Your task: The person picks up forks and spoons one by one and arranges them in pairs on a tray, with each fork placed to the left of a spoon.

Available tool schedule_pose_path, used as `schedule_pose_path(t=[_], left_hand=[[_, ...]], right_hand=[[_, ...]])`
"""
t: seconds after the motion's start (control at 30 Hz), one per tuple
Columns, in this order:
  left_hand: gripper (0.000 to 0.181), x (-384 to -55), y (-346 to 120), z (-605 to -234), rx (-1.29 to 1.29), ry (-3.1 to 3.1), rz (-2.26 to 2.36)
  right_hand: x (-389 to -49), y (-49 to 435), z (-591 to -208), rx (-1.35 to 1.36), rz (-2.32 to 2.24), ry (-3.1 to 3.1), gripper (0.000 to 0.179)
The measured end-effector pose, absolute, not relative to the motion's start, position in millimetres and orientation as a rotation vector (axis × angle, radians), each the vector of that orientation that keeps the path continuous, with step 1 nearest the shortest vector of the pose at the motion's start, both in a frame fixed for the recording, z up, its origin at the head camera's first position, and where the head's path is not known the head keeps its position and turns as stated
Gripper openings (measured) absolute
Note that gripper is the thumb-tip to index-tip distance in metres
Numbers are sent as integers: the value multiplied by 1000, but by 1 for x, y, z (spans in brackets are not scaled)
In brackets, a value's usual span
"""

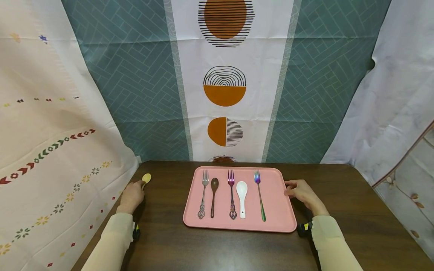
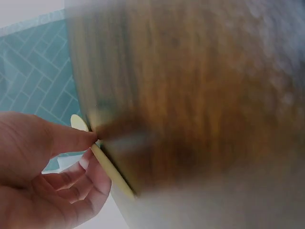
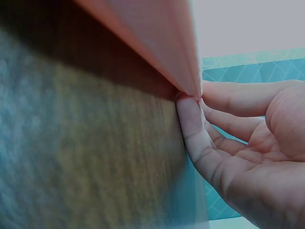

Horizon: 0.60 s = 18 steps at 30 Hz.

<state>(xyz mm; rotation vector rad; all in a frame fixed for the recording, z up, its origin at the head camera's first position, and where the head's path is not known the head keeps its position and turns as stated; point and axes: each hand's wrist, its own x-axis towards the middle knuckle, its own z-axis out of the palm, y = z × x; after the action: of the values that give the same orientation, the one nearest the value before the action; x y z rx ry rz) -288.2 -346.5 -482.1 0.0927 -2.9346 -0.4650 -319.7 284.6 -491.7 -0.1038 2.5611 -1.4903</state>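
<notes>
Between thumb and fingers, my left hand (image 1: 132,197) pinches the handle of a yellow spoon (image 1: 146,177) at the table's left edge. The left wrist view shows the spoon's handle (image 2: 113,169) close to the wood. My right hand (image 1: 303,194) grips the right rim of a pink tray (image 1: 274,220), the thumb on one side of the rim and a finger on the other. Side by side on the tray lie a silver fork (image 1: 204,195), a brown spoon (image 1: 213,197), a purple fork (image 1: 232,194), a white spoon (image 1: 242,197) and a rainbow fork with a green handle (image 1: 260,195).
The dark wooden table (image 1: 162,241) extends around the tray. A patterned cloth (image 1: 61,150) hangs along the left side, a teal and white curtain (image 1: 149,94) stands behind, and a pale cloth (image 1: 379,113) hangs at the right.
</notes>
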Motion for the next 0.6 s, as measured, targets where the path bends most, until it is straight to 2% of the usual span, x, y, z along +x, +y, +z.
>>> schedule_pose_path(t=[0.6], left_hand=[[39,-296,-347,-479,142,-2960,-509]], right_hand=[[-320,284,-492,-107,-1487,2564,55]])
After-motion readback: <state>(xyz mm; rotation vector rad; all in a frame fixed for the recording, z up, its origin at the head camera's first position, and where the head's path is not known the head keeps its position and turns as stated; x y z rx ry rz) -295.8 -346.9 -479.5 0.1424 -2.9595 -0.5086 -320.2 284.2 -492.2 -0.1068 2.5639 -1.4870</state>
